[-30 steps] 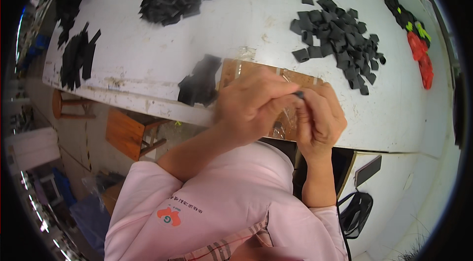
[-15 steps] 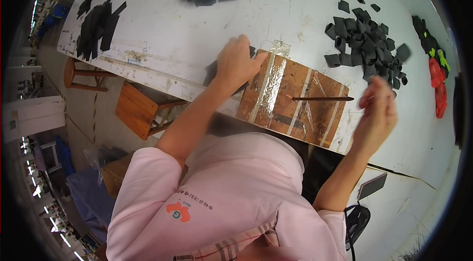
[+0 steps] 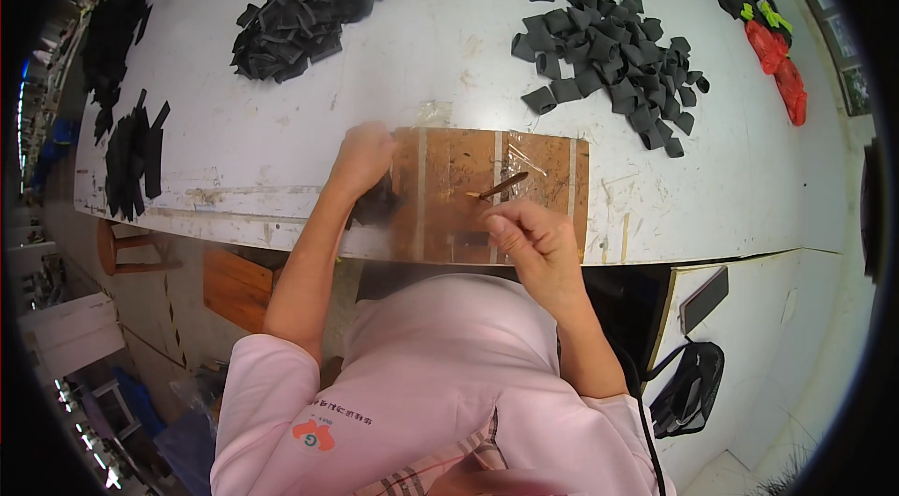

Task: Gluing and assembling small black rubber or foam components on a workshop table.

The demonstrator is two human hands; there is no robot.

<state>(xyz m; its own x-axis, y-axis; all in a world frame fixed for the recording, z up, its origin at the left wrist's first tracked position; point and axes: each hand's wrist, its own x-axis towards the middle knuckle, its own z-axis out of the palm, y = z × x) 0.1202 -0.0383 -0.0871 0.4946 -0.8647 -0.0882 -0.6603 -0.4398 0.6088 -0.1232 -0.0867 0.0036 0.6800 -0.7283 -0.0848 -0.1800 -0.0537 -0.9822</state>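
Observation:
My left hand [image 3: 363, 162] is closed at the left edge of a brown wooden board [image 3: 548, 151] crossed with strips of tape. Its fingertips are hidden, and dark flat pieces [image 3: 376, 203] lie just below it. Over the board's front part, my right hand [image 3: 536, 236] is held in a pinch; whatever is between thumb and fingers cannot be made out. Just beyond that hand is a slim brown stick [image 3: 507, 185] with a pale end at the board. I cannot tell whether it lies flat or stands up.
Folded black pieces [image 3: 618, 51] are heaped at the back right. A larger pile of black strips [image 3: 304, 14] lies at the back left, with more black strips [image 3: 133, 159] at the table's left end. Wooden stools [image 3: 239, 290] stand below the left edge. A black pouch [image 3: 688, 388] is at right.
My right hand has come left and nearer, from beside the folded pieces to over the board, and its fingers have closed. My left hand stays by the board's left edge. The whole view has turned.

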